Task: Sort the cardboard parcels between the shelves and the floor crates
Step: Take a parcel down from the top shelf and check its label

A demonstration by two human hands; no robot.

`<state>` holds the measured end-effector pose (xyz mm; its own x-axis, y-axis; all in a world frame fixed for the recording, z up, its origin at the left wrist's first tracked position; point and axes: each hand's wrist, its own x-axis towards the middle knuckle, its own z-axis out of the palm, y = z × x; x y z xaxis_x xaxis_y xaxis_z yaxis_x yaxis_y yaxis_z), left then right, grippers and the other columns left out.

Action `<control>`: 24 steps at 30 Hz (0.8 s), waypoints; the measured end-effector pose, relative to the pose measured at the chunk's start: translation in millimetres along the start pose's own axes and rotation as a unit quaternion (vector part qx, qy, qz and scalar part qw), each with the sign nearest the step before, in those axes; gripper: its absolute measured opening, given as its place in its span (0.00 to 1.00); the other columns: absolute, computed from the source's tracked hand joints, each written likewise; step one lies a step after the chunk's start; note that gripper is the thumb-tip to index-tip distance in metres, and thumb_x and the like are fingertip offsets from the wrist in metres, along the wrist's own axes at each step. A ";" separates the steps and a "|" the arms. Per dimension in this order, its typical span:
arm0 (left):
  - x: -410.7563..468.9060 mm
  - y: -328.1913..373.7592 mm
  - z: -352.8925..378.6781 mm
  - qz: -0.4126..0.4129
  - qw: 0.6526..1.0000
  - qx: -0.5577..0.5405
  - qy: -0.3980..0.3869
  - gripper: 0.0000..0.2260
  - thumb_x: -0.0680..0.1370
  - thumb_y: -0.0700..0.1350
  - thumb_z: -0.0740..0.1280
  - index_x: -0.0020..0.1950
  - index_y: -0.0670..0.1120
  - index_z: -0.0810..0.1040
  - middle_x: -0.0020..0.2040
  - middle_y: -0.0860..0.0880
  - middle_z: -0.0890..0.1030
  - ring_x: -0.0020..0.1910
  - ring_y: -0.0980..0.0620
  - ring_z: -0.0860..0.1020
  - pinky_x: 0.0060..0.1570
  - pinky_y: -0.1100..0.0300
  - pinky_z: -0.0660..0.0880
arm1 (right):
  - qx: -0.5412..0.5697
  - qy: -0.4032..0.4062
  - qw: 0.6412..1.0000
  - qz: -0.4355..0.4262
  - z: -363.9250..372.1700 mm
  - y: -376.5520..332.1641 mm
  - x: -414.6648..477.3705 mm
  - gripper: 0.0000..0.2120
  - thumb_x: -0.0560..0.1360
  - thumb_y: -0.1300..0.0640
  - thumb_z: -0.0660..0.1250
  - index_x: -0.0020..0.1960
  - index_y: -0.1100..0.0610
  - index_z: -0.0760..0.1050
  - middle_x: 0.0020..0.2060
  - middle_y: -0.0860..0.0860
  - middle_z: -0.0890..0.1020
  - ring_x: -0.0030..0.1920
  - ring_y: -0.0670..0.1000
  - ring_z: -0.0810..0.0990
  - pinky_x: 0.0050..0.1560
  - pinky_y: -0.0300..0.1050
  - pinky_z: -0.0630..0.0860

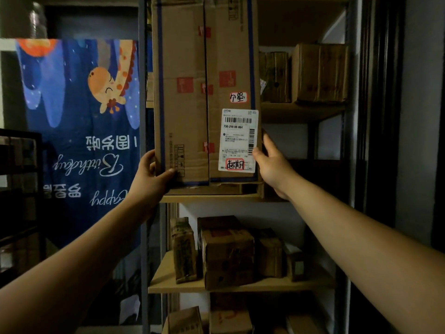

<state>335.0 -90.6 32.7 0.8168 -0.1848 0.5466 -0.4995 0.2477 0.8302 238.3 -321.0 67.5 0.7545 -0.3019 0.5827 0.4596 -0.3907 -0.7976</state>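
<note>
head cam | single view | faces forward, close to shelf unit (212, 198) | both forearms reach in from below

Matt brown cardboard box (192, 92) with creased face, smooth white paper label (238, 140), pale wood-look shelf boards (240, 284), grey painted metal uprights (144, 213), printed cloth banner (79, 131).
</note>
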 end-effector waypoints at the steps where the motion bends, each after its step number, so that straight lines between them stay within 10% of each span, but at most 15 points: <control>1: 0.3 0.7 1.0 0.002 1.000 0.003 -0.001 0.29 0.78 0.38 0.64 0.73 0.57 0.58 0.60 0.48 0.76 0.55 0.47 0.79 0.46 0.53 0.78 | 0.000 0.000 1.000 -0.003 -1.2 -0.9 1.4 0.27 0.83 0.57 0.53 0.78 0.48 0.47 0.70 0.51 0.71 0.56 0.45 0.74 0.53 0.40 0.74; 24: -4.9 14.1 2.9 0.021 1.000 -0.012 0.008 0.19 0.78 0.44 0.64 0.63 0.58 0.60 0.57 0.52 0.76 0.54 0.47 0.78 0.47 0.45 0.78 | 0.029 0.014 0.999 -0.008 -0.5 9.3 -1.8 0.25 0.83 0.59 0.52 0.78 0.48 0.50 0.68 0.51 0.72 0.58 0.46 0.77 0.57 0.46 0.77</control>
<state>323.1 -89.0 42.0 0.7996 -0.1588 0.5792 -0.5267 0.2779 0.8033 241.0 -324.5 59.1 0.7344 -0.3200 0.5986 0.4986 -0.3441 -0.7956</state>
